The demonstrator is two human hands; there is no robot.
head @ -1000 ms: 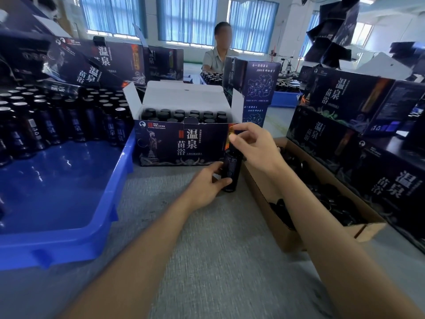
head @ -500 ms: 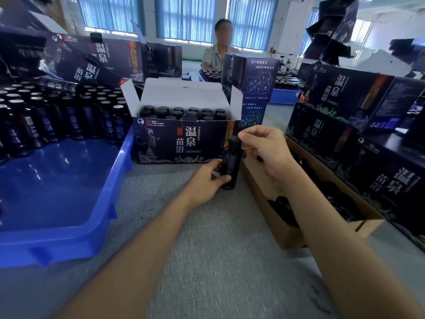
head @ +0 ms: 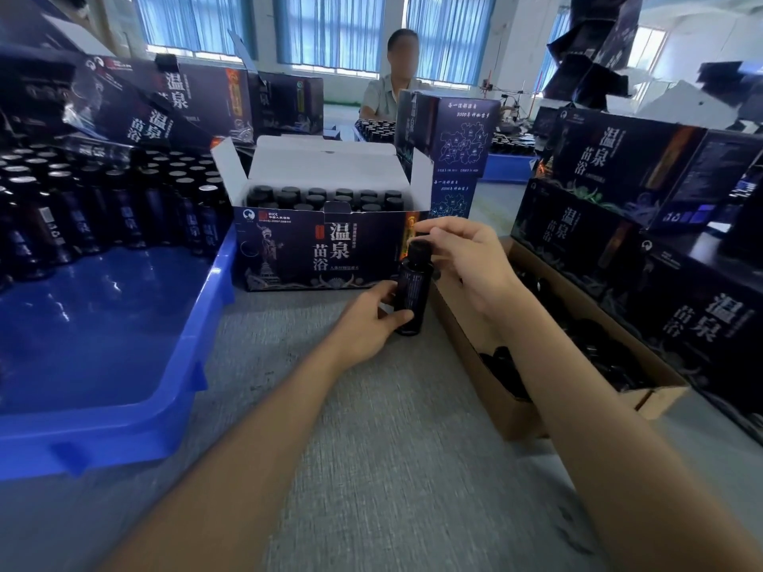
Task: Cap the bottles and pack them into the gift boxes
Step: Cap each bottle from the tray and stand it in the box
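A small dark bottle (head: pixel 413 289) stands upright on the grey table in front of the open gift box (head: pixel 318 251). My left hand (head: pixel 367 324) grips the bottle's lower body. My right hand (head: pixel 466 262) hovers beside the bottle's black cap (head: pixel 419 249), fingers loosely curved, thumb and forefinger close to the cap; whether they touch it is unclear. The gift box holds several capped bottles (head: pixel 326 198) under its raised white flaps.
A blue tray (head: pixel 124 365) at left carries several uncapped bottles (head: pixel 95 208) along its far side. A cardboard box of black caps (head: pixel 578 348) lies at right, with stacked dark gift boxes (head: pixel 644 192) behind it. A person sits across the table.
My right hand, which covered the bottle's cap a second ago, has drawn back slightly to the right, so the cap now shows. My left hand keeps its hold on the bottle.
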